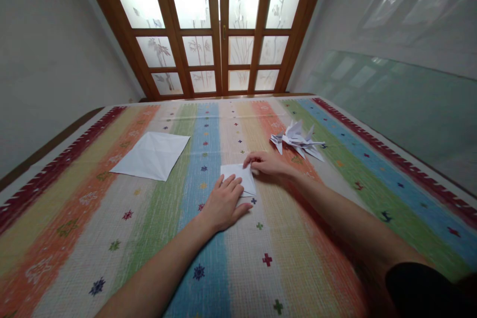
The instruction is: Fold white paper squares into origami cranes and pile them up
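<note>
A small folded white paper (243,175) lies on the striped cloth in the middle of the table. My left hand (223,203) rests flat on its near left part, fingers spread, pressing it down. My right hand (265,163) is at the paper's far right corner, fingertips pinching or pressing the edge. A flat creased white square sheet (152,155) lies to the left, apart from both hands. Several folded white paper figures (298,140) sit to the right, beyond my right hand.
The multicoloured striped tablecloth (208,258) covers the whole table. Wooden doors with frosted glass panes (219,25) stand beyond the far edge. A pale wall with a glass panel (402,104) runs along the right side.
</note>
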Demonstrator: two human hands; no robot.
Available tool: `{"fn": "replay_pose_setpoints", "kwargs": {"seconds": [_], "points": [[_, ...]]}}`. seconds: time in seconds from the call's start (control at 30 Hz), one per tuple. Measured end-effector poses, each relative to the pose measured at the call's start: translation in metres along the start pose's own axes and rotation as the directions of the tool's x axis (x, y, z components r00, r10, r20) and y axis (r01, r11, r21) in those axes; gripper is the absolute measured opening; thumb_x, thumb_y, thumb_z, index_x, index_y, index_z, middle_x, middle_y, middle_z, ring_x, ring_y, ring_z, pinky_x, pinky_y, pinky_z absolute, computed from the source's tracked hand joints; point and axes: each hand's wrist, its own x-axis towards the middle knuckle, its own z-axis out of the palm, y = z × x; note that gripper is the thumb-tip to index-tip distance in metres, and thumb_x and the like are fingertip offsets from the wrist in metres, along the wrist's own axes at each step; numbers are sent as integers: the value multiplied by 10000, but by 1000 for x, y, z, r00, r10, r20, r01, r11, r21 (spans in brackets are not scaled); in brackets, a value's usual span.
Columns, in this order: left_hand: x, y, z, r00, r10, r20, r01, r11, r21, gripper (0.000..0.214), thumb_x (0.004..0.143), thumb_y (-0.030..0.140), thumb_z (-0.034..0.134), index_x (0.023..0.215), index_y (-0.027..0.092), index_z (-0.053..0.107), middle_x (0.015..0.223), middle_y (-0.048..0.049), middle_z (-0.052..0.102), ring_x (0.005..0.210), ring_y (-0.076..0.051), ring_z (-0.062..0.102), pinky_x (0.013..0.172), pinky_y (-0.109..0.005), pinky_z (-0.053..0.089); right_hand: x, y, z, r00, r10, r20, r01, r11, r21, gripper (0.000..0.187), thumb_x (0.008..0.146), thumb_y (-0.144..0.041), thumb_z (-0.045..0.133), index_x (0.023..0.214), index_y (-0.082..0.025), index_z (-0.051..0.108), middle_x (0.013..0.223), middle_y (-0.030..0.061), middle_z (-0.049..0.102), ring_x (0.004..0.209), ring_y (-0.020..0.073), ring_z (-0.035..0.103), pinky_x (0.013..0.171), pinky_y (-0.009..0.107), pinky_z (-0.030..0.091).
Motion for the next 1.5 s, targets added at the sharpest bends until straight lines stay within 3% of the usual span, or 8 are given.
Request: {"fn": "replay_pose_setpoints", "kwargs": {"seconds": [0.17,0.3,0.47,0.6,0.7,1.07,1.23,1.5], "points": [[1,-3,4,1000,-14,-25,13,999,-43,264,930,397,502,1041,173,586,1368,-153,552,1340,-293,439,1118,-518,323,10,-4,2,999,34,19,-34,999,0,163,848,-213,527,843,-147,676,792,15,662,721,140,561,669,247,424],[0,-5,5,996,-35,-82,35,999,2,201,953,291,449,1031,187,602,1337,-116,586,1339,-270,442,1130,-512,295,9,-9,9,992,92,-82,-97,993,-65,211,744,-51,508,839,-146,670,803,24,677,719,136,569,646,229,407],[3,-17,-1,984,-112,-137,117,993,29,222,963,233,407,997,207,625,1277,-76,638,1296,-266,485,1111,-514,301,-18,-14,19,944,186,-273,-207,977,-51,218,747,-62,505,778,-161,696,772,51,698,706,154,591,649,252,416],[6,-26,-4,996,-58,-72,58,998,1,204,958,239,428,1039,200,611,1274,-80,641,1284,-252,498,1077,-456,359,-45,-13,23,965,257,-50,-243,949,200,304,772,-64,454,893,-144,722,696,33,683,608,135,592,601,246,433],[7,-29,-5,998,-50,-33,51,999,6,202,942,250,471,1089,192,596,1315,-86,617,1310,-255,479,1090,-456,347,-56,-9,19,979,187,87,-202,950,237,396,759,-35,446,1028,-152,713,735,20,689,632,131,602,622,247,450],[3,-30,-9,997,-12,70,9,999,37,386,937,380,492,1286,229,553,1480,-83,465,1406,-272,360,1155,-494,254,-33,-6,-1,978,-209,7,209,977,-48,159,860,-153,587,874,-189,741,1004,66,610,921,155,584,872,301,451],[2,-28,-11,995,-13,95,7,998,59,377,945,324,444,1290,221,551,1493,-82,447,1420,-278,336,1160,-508,245,-14,-10,5,991,-129,37,133,980,-150,155,876,-183,572,791,-153,697,803,49,647,777,161,578,750,280,438],[4,-25,-10,990,-100,97,102,995,-18,396,953,313,398,1299,156,509,1474,-103,469,1421,-252,337,1184,-497,222,-7,-24,17,1000,21,-7,-22,981,-193,109,848,-201,629,771,-149,686,764,52,684,685,143,572,637,247,386]]}}
